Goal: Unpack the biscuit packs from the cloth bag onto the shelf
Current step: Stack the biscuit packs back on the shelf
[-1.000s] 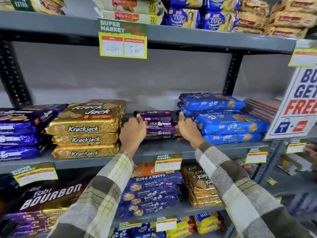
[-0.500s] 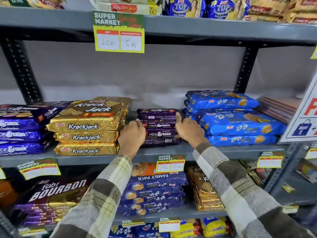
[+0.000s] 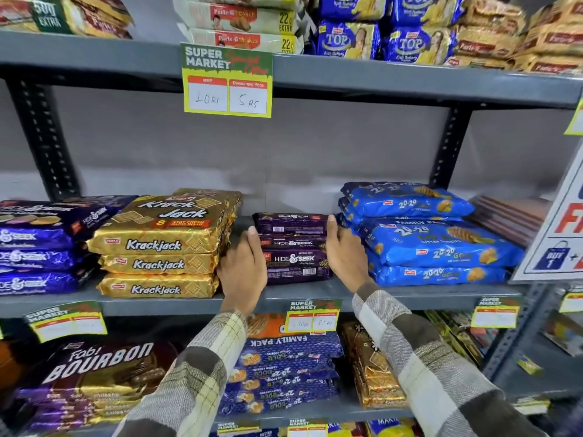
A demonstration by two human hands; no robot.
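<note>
Both hands reach over the front lip of the middle shelf (image 3: pixel 410 296). The left hand (image 3: pixel 243 269) lies flat against the left side of the purple Hide & Seek stack (image 3: pixel 293 247) and the right hand (image 3: pixel 345 257) lies flat against its right side. Thumbs point up, and neither hand curls round a pack, so the grip reads as released, with the hands only pressing the pile square.

Three packs, as far as I can count, sit stacked on the shelf, set back from the lip. This batch looks delivered, with only tidying left. The cloth bag is out of view, so I cannot tell how many packs are left in it.

Sideways room is tight. The left hand fills the gap to the gold Krackjack packs (image 3: pixel 157 244), and the right is squeezed against the blue 20-20 packs (image 3: pixel 435 247). Pulling straight back toward the lip is probably the cleanest way out.

Farther back stands the grey wall (image 3: pixel 284 159). Above the pile there is plenty of free height below the upper shelf (image 3: pixel 378 80) and its hanging price card (image 3: pixel 227 83).
</note>
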